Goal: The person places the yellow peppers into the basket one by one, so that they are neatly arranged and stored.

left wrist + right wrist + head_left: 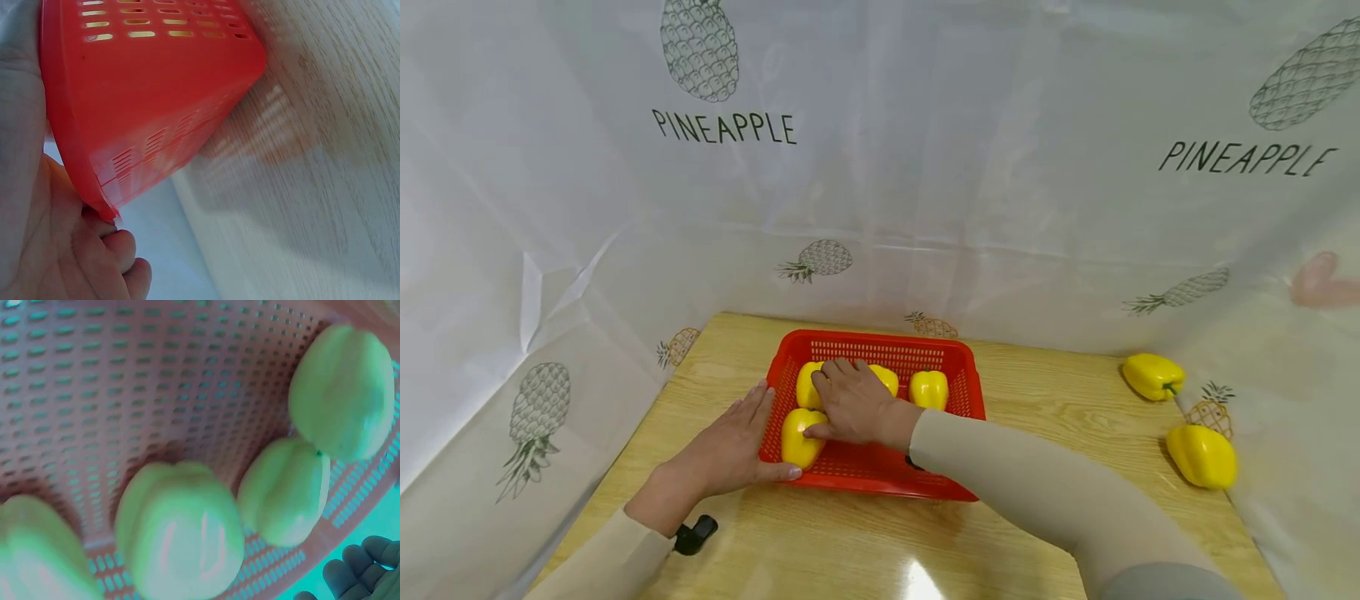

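Observation:
In the head view a red plastic basket (880,486) holds several yellow bell peppers, among them a front-left bell pepper (797,442) and a right-hand bell pepper (928,390). My left hand (726,446) rests against the basket's left end, fingers extended, thumb by the front corner. The left wrist view shows that hand (69,244) touching the red rim (78,150). Over the peppers at the basket's left side is my right hand (861,404). In the tinted right wrist view, its loosely bent fingers (350,569) hold nothing, apart from the back-left bell pepper (287,494).
Two more yellow peppers lie on the wooden table (1045,392) at the right: a far pepper (1152,377) and a nearer pepper (1202,457). A white sheet (925,183) printed with pineapples hangs behind the table and along both sides.

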The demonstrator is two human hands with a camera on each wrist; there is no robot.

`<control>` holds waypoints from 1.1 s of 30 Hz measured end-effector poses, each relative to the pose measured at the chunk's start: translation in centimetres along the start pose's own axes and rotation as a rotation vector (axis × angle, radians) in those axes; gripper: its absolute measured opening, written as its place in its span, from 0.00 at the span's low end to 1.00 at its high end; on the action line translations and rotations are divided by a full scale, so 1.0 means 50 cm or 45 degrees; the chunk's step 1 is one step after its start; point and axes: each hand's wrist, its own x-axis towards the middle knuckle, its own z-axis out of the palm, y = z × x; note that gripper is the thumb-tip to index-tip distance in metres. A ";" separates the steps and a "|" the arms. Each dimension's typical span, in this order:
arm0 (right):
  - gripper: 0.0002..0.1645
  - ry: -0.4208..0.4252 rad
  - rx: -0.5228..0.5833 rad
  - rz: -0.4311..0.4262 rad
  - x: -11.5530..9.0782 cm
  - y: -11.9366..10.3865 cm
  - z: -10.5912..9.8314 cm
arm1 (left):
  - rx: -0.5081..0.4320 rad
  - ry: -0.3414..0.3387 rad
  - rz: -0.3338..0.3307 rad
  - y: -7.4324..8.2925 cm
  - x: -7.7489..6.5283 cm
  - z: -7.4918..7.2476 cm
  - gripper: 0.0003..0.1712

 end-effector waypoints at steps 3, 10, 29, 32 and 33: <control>0.53 0.005 -0.019 0.025 -0.014 0.020 -0.007 | -0.003 -0.002 -0.001 0.003 0.001 -0.001 0.78; 0.50 0.041 0.007 0.075 -0.058 0.063 -0.026 | -0.008 -0.004 -0.007 0.004 0.003 0.003 0.77; 0.48 0.225 0.088 0.258 -0.202 0.192 -0.040 | -0.014 -0.022 -0.028 0.006 0.001 0.006 0.81; 0.48 0.263 0.075 0.288 -0.224 0.212 -0.036 | -0.007 -0.020 -0.025 0.007 0.001 0.006 0.82; 0.47 0.270 0.066 0.299 -0.232 0.218 -0.034 | -0.004 -0.017 -0.021 0.007 0.001 0.006 0.82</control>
